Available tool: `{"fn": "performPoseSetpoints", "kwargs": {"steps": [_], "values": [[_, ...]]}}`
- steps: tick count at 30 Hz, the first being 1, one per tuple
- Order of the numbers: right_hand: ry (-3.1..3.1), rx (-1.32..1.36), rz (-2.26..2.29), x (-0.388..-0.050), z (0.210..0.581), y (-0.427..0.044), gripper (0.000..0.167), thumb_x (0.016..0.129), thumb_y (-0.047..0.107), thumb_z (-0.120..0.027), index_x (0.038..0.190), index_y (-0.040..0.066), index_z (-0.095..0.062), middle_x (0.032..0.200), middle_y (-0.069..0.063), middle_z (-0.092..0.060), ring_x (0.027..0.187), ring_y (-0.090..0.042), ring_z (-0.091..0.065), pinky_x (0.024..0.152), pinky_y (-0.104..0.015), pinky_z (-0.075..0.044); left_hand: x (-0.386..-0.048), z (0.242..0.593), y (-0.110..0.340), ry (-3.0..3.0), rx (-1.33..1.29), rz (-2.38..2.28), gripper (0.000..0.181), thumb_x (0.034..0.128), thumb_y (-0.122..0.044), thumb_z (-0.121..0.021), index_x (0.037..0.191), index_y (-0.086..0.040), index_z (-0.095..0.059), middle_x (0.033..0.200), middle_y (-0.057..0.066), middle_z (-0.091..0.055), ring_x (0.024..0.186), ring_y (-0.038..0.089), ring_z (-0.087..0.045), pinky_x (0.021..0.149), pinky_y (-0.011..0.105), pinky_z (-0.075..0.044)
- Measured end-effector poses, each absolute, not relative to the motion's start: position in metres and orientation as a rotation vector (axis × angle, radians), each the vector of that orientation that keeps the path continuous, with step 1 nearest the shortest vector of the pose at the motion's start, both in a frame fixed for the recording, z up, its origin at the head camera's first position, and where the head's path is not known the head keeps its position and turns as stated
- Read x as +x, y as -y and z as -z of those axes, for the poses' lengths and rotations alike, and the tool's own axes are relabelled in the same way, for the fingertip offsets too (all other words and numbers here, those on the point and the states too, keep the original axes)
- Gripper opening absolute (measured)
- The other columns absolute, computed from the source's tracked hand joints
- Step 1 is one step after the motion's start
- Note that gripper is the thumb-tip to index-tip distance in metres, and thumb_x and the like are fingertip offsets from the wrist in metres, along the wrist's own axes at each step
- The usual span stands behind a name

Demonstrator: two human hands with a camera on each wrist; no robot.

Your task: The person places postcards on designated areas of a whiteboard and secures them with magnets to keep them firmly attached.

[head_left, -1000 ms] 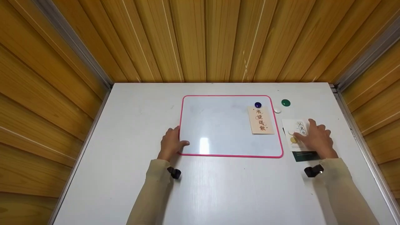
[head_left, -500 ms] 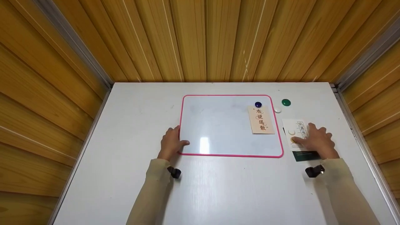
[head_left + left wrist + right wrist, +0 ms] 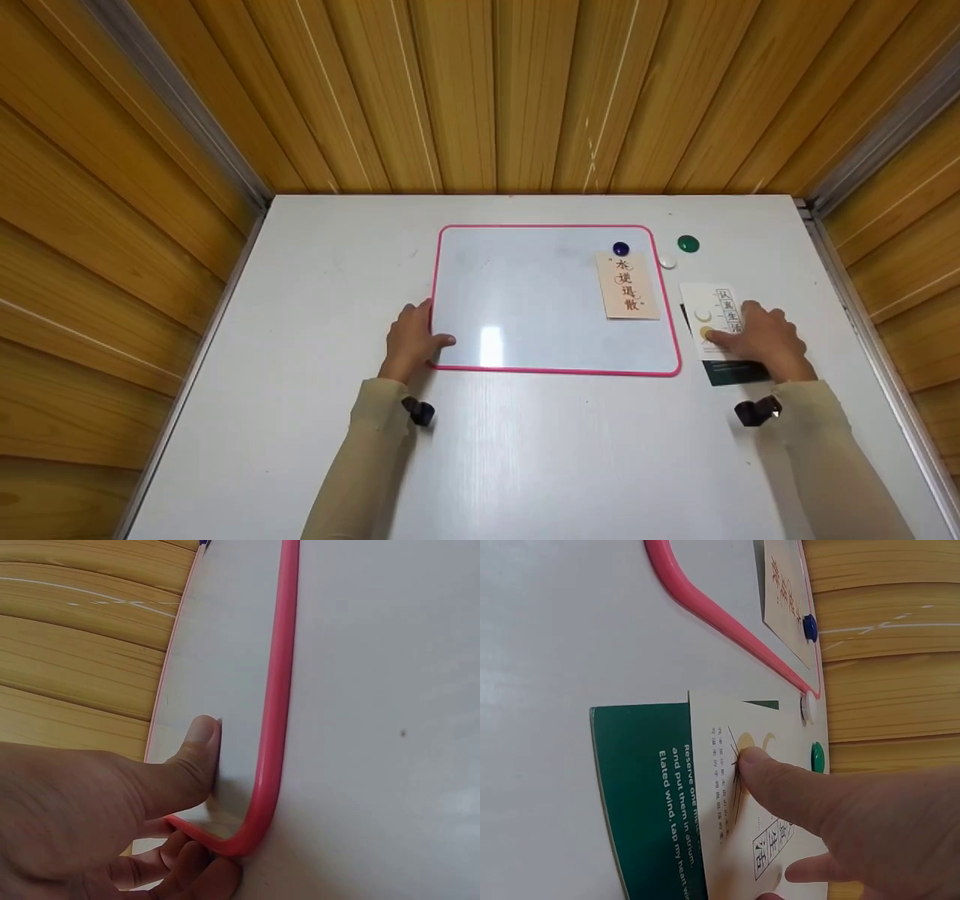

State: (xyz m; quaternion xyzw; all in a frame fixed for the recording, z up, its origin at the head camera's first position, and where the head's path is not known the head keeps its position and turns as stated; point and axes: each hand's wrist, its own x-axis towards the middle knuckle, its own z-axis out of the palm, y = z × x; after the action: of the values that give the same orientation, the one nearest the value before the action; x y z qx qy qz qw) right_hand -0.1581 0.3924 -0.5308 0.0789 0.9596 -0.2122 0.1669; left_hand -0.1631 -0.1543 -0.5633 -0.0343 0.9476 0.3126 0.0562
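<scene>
My left hand (image 3: 411, 337) grips the lower left edge of a pink-framed whiteboard (image 3: 525, 292). In the left wrist view its thumb (image 3: 196, 757) lies on the board's face, with the other fingers curled at the frame. To the right of the board, my right hand (image 3: 766, 341) rests on a white card (image 3: 694, 296) with printed characters. Its thumb (image 3: 780, 784) touches the printed yellow circle, and the other fingers lie by the right edge. Under this card a dark green card (image 3: 641, 772) with white lettering partly shows. A peach card (image 3: 626, 300) lies on the board beneath a dark blue magnet (image 3: 620, 248).
A white magnet (image 3: 667, 261) sits just beside the board's right edge, and a green magnet (image 3: 688, 244) lies farther back. Everything rests on a white table (image 3: 562, 457). Wood-patterned walls (image 3: 465, 97) stand behind and at both sides.
My right hand has moved slightly toward me, its thumb sliding down the white card onto the yellow circle. My left hand keeps its place on the whiteboard.
</scene>
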Motion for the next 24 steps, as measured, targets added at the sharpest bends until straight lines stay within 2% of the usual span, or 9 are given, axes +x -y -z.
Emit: {"fn": "performPoseSetpoints", "kwargs": {"steps": [5, 15, 24], "values": [[-2.732, 0.236, 0.607, -0.1582, 0.5308, -0.3917, 0.092, 0.091, 0.047, -0.075, 0.143, -0.016, -0.034, 0.105, -0.032, -0.051, 0.087, -0.043, -0.052, 0.067, -0.047, -0.043, -0.1622, 0.5621, 0.154, -2.867, -0.096, -0.974, 0.079, 0.0793, -0.025, -0.091, 0.146, -0.004, -0.055, 0.112, 0.017, -0.062, 0.098, 0.032, -0.061, 0.094, 0.052, -0.052], [-2.755, 0.228, 0.628, -0.1575, 0.5312, -0.392, 0.091, 0.091, 0.046, -0.075, 0.143, -0.017, -0.034, 0.106, -0.034, -0.052, 0.085, -0.043, -0.053, 0.066, -0.047, -0.044, -0.1629, 0.5614, 0.1546, -2.87, -0.07, -0.965, 0.078, 0.0799, -0.026, -0.09, 0.146, -0.004, -0.055, 0.114, 0.017, -0.062, 0.101, 0.033, -0.061, 0.094, 0.052, -0.051], [-2.73, 0.243, 0.63, -0.1589, 0.5332, -0.3942, 0.091, 0.091, 0.047, -0.075, 0.142, -0.016, -0.035, 0.102, -0.03, -0.052, 0.084, -0.041, -0.053, 0.066, -0.046, -0.043, -0.1635, 0.5602, 0.1519, -2.869, -0.116, -0.928, 0.082, 0.0786, -0.025, -0.091, 0.147, -0.002, -0.053, 0.112, 0.018, -0.062, 0.096, 0.031, -0.061, 0.089, 0.049, -0.053]]}}
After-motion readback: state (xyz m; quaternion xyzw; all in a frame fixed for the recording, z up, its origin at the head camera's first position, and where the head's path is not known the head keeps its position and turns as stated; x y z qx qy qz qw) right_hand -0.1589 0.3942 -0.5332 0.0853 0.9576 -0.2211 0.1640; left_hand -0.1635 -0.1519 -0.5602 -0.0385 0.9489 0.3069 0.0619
